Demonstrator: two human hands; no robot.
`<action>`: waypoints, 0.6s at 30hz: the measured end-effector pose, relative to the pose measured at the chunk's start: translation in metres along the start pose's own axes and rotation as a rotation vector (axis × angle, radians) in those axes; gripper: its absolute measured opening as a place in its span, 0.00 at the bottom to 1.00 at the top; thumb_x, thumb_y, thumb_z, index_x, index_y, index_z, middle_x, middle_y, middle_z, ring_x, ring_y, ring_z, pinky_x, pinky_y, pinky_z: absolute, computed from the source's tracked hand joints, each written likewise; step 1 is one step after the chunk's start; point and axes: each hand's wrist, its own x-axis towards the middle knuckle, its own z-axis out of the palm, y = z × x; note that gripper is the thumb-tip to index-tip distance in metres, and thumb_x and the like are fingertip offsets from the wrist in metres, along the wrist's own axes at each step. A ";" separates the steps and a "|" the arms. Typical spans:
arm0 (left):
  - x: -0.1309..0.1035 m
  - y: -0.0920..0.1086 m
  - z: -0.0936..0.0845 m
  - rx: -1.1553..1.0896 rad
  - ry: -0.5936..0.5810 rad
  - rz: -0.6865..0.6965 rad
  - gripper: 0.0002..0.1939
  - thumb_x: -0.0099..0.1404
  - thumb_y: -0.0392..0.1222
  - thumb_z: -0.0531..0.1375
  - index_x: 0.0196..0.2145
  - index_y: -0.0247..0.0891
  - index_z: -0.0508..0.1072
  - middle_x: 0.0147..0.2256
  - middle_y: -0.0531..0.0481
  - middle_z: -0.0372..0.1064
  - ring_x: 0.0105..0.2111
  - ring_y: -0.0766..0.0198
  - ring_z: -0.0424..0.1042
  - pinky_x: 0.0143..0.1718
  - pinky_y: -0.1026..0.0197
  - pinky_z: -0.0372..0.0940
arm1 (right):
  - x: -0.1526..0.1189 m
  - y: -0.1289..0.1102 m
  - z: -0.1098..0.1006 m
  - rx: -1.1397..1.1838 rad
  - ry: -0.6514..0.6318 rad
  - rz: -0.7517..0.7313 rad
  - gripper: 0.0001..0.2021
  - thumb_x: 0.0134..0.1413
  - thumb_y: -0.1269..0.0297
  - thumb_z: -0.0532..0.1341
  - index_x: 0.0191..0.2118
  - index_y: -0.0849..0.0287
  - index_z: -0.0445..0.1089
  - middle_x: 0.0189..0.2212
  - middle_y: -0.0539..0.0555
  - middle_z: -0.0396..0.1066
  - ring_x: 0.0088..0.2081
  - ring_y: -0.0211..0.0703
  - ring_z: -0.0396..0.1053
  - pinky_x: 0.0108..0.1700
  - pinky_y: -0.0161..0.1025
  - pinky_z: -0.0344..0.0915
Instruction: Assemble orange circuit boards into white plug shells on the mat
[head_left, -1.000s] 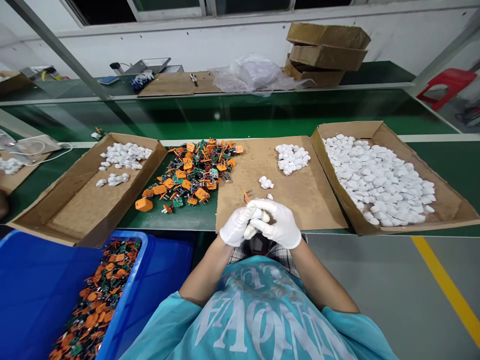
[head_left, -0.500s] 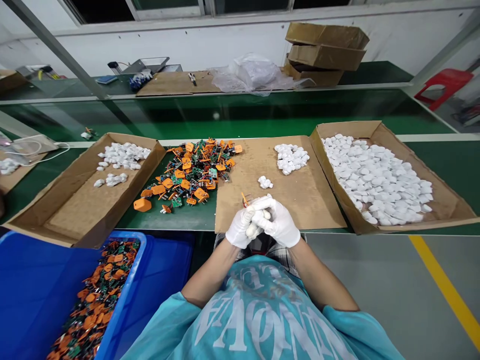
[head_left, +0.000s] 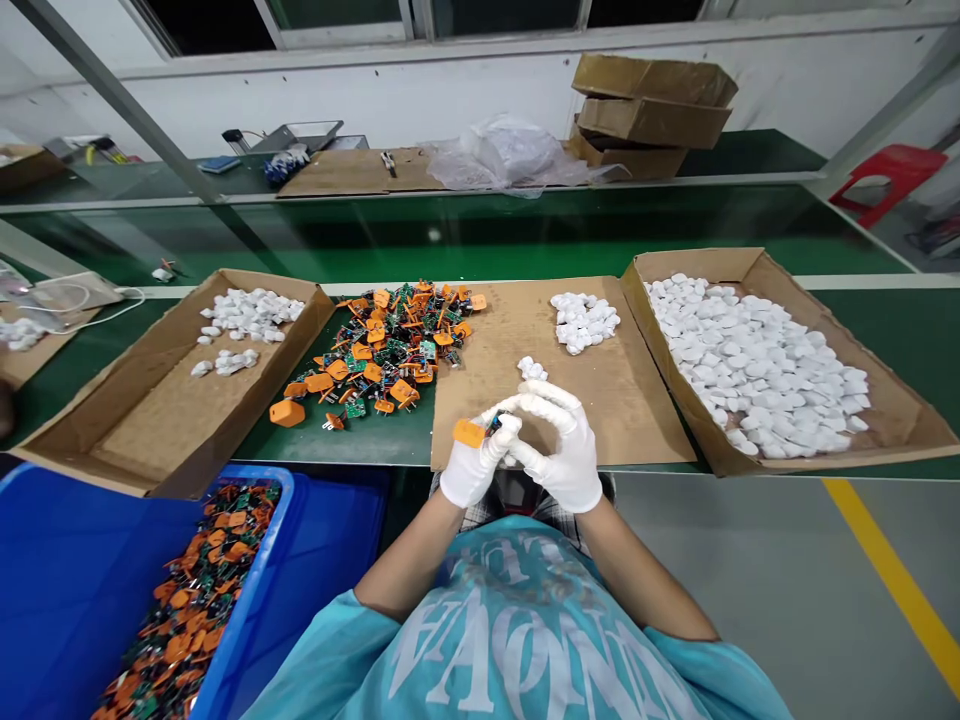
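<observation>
My left hand (head_left: 471, 472), in a white glove, is closed on an orange plug piece (head_left: 469, 432) with a small dark part at its right side. The orange face is turned up at the hand's fingers. My right hand (head_left: 568, 455), gloved too, is curled with its thumb and fingers bent toward the left fingertips. What its tips grip, if anything, is hidden by the white gloves. Both hands hover over the near edge of a cardboard sheet (head_left: 630, 400). Just beyond them lies a small cluster of white caps (head_left: 532, 369). A larger group of white caps (head_left: 585, 322) lies farther back.
A heap of orange plug pieces with circuit boards (head_left: 397, 345) lies left of the sheet. Cardboard trays stand at left (head_left: 135, 440) and right (head_left: 892, 455), both with white caps. A blue bin (head_left: 281, 500) of plug pieces is below left. Stacked boxes (head_left: 652, 120) stand behind.
The orange piece has turned so that its broad face shows above my left hand. My right hand has opened out somewhat, leaving a rounded gap between its thumb and fingers.
</observation>
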 end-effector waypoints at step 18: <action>-0.006 0.022 -0.003 0.272 -0.016 0.148 0.15 0.55 0.53 0.62 0.31 0.37 0.76 0.34 0.46 0.77 0.40 0.55 0.74 0.43 0.58 0.67 | 0.009 -0.001 -0.015 -0.068 -0.246 -0.176 0.15 0.56 0.64 0.61 0.50 0.51 0.68 0.39 0.55 0.74 0.39 0.45 0.73 0.41 0.43 0.71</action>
